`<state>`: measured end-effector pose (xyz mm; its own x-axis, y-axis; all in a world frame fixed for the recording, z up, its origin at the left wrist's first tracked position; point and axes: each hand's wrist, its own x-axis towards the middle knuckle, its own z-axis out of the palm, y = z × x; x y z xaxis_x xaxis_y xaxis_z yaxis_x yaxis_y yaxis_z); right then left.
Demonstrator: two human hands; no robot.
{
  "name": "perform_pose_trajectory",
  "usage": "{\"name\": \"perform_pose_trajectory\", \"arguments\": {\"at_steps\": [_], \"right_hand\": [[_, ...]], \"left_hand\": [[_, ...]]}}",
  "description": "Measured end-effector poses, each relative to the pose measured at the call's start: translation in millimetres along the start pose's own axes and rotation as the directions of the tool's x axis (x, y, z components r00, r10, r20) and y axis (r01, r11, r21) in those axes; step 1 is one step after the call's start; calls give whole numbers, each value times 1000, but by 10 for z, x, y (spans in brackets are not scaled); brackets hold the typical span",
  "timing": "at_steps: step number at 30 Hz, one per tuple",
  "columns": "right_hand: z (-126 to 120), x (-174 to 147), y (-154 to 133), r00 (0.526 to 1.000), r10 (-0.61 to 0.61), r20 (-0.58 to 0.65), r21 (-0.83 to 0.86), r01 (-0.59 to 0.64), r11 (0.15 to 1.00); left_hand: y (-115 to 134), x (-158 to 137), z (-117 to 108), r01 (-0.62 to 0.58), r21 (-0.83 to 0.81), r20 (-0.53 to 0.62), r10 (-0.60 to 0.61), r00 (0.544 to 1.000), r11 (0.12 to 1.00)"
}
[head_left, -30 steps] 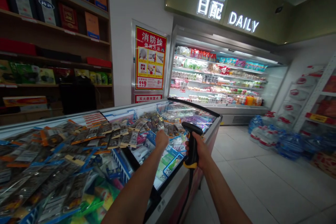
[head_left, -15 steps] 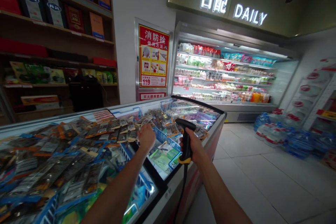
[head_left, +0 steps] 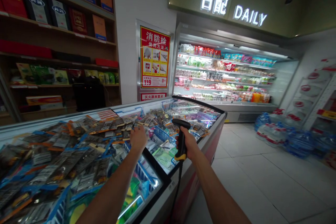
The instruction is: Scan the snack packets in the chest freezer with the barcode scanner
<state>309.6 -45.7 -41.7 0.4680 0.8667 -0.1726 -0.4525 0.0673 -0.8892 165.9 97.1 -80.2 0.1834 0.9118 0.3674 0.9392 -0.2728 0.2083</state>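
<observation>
My right hand (head_left: pixel 188 142) is wrapped around the grip of a black and yellow barcode scanner (head_left: pixel 181 145). The scanner is upright over the freezer's front rim, its cable hanging down. My left hand (head_left: pixel 138 138) reaches over the chest freezer with its fingers curled, against the far end of a pile of dark snack packets (head_left: pixel 76 150). Whatever those fingers grip, if anything, is hidden by the hand. Many packets have orange or blue edges and lie spread across the freezer's glass top. Blue baskets (head_left: pixel 161 134) with bagged goods show inside, to the right of my left hand.
The freezer's front rim (head_left: pixel 168 185) runs close under my arms. Boxed goods fill wooden shelves (head_left: pixel 102 36) at the left. A lit refrigerated display (head_left: pixel 225 106) stands at the back. Large water bottles (head_left: pixel 299 143) sit on the tiled floor (head_left: pixel 252 171) at the right.
Both hands have shifted slightly left in view, the scanner still in my right hand. My left hand has moved a little along the packets. The view has turned slightly.
</observation>
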Motion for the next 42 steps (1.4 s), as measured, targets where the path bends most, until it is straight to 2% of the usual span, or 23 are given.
{"name": "perform_pose_trajectory", "arguments": {"at_steps": [6,9,12,15,20,25,30,35,38,42], "right_hand": [[93,6,48,999,10,52,-17,-9,1000],[120,8,101,996,30,83,-37,-27,999],[138,-3,137,995,42,94,-45,-38,998],[152,-36,134,993,63,95,-56,-58,997],[138,-125,85,985,83,154,-62,-74,995],[122,-207,60,975,98,199,-59,-88,994],[107,-199,45,981,95,168,-69,-84,994],[-22,-139,-44,997,31,69,-18,-30,999],[-147,-118,-120,1000,11,3,2,-11,1000],[-327,-83,-203,999,-14,-30,35,15,999]], "left_hand": [[-18,89,3,-64,-181,198,100,975,981],[-20,108,33,-51,-361,141,108,984,931],[-21,156,103,-12,-623,51,56,997,782],[-15,228,194,30,-792,34,-5,999,610],[-1,315,315,28,-911,5,-57,998,411],[8,326,339,71,-946,51,-73,996,315],[59,367,278,70,-932,44,-79,996,355],[272,409,252,66,-920,62,-23,998,387],[480,384,287,42,-853,69,33,997,520],[776,308,398,0,-671,161,145,976,741]]}}
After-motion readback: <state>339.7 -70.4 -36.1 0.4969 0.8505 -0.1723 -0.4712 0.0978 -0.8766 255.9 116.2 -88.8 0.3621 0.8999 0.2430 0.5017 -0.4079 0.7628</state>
